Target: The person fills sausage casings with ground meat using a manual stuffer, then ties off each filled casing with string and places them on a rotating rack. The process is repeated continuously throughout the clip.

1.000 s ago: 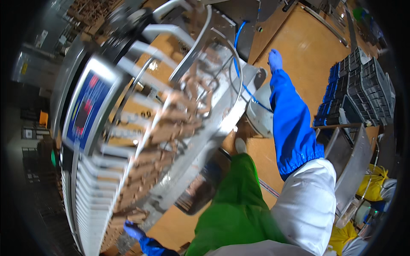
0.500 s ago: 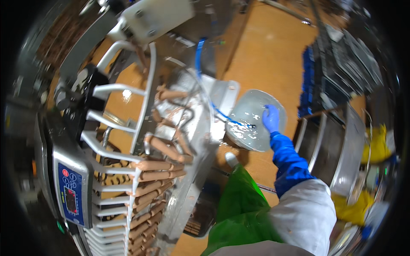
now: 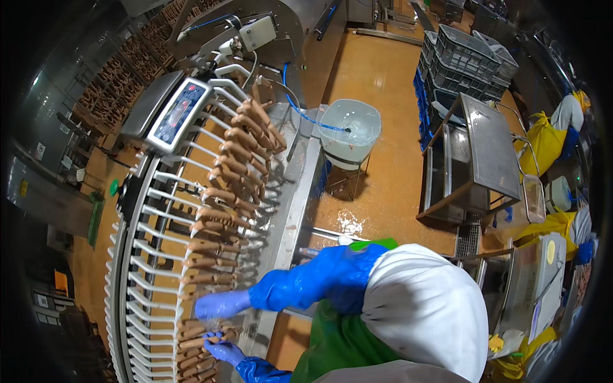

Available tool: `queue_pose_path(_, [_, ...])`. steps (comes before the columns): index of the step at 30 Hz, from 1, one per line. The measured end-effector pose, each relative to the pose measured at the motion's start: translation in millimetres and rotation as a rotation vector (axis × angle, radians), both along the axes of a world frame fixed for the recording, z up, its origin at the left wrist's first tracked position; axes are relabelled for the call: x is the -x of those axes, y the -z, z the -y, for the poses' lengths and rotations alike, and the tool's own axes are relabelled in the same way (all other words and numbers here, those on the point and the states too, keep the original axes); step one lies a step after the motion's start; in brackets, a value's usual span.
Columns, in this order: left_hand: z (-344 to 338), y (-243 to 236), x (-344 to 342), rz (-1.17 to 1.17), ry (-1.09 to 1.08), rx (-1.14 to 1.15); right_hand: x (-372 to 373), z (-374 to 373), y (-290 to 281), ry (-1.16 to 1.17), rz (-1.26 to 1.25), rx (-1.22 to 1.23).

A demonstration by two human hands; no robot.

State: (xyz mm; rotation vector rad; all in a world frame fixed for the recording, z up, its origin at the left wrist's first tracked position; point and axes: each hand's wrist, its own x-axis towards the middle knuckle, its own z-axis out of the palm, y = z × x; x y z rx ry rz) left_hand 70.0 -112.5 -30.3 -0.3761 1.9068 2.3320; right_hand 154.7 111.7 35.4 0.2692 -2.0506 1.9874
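Note:
Brown linked sausages (image 3: 214,246) hang in a long row from the white hooks (image 3: 155,263) of a conveyor rail. My right hand (image 3: 222,304), in a blue-violet glove and blue sleeve, reaches across over the sausages in the lower part of the row. Its fingers are smeared by motion, and whether it grips anything is hidden. Just below it, my left hand (image 3: 225,350), gloved alike, has its fingers and thumb around a sausage in the row. Beneath the row runs a wet metal trough (image 3: 281,220).
A pale water basin (image 3: 332,147) with a blue hose (image 3: 300,112) stands on a metal stand. A control panel (image 3: 181,115) tops the rail. To the right are a steel cart (image 3: 488,147), stacked grey crates (image 3: 463,54) and people in yellow aprons (image 3: 539,143).
My right hand has left the water basin and moved left to the hanging sausages. My left hand has come into view there. The whole view has shifted, showing more of the row.

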Motion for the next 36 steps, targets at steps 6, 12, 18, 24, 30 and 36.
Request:
queue_pose_path(6, [12,-50,-12,0.049,0.078,0.111,49,126,31,-0.027,0.173,-0.202])
queue_pose_path(12, [61,-28,11,0.095,0.209,-0.056,69,180,53,-0.132,0.444,0.326])
queue_pose_path(18, [94,-31,35,0.084,0.391,-0.114,40,185,32,0.214,-0.047,-0.327])
queue_pose_path(24, [131,-26,52,-0.564,0.717,0.455,42,200,42,0.168,0.077,0.017])
queue_pose_path(30, [186,-24,18,-0.174,0.718,-0.135,18,281,40,0.086,-0.247,-0.235])
queue_pose_path(36, [178,-39,4,0.025,0.625,-0.695,-49,300,67,0.042,0.480,0.553])
